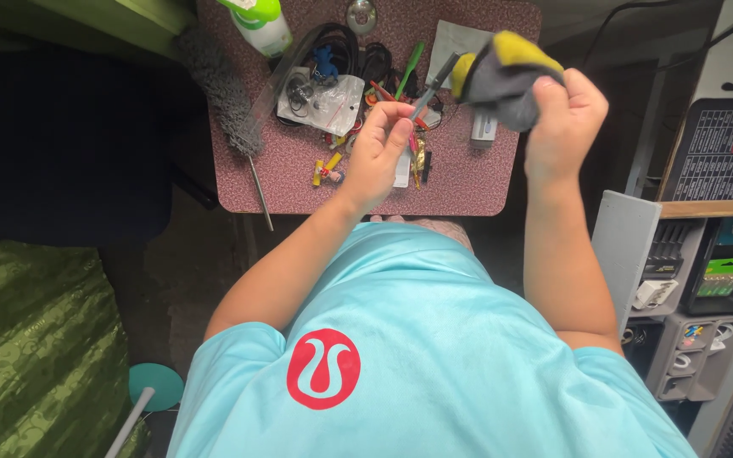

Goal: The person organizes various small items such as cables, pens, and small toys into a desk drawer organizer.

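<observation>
Left hand (381, 146) up over the surface (468, 182), fingers (400, 114) pinched on a thin grey pen (433, 87), which tilts up and right toward the cloth. Right hand (563, 119) raised beside it, fingers clenched on a bunched grey and yellow cloth (502, 75); pen tip sits just at the cloth's edge, can't tell if touching. Both held above the small reddish speckled surface, not resting on it. Below them: clear plastic bag (332, 100) with small parts, black cables (341, 42), green pen (411, 68), small white block (483, 129), a few wrapped sweets (328, 170). Grey duster (222, 89) lies across the left edge, handle hanging off. Green and white bottle (258, 21) at the far left corner. Grey drawer unit (680, 297) to the right.
</observation>
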